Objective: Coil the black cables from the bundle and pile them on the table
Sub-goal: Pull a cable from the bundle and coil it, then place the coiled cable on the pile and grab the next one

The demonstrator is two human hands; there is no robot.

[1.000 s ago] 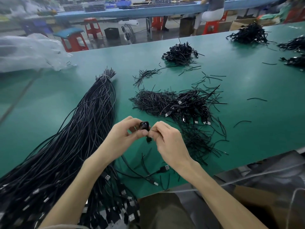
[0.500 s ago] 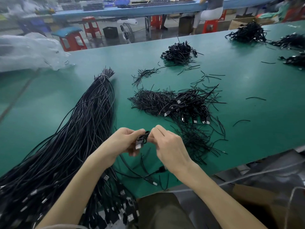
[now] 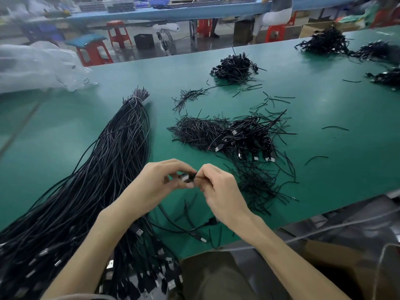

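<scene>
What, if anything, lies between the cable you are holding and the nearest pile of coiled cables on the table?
Nothing visible blocks it. The left hand and right hand pinch the cable just short of the pile; between them lie only bare table and flat loose strands, which it could likely pass over.

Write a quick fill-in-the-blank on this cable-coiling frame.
1. The left hand and right hand together pinch one small coiled black ____.
2. The long bundle lies on the person's ____ side.
3. The table surface is ____.
4. The pile of coiled cables lies to the bundle's ____.
Answers: cable, left, green, right.
</scene>
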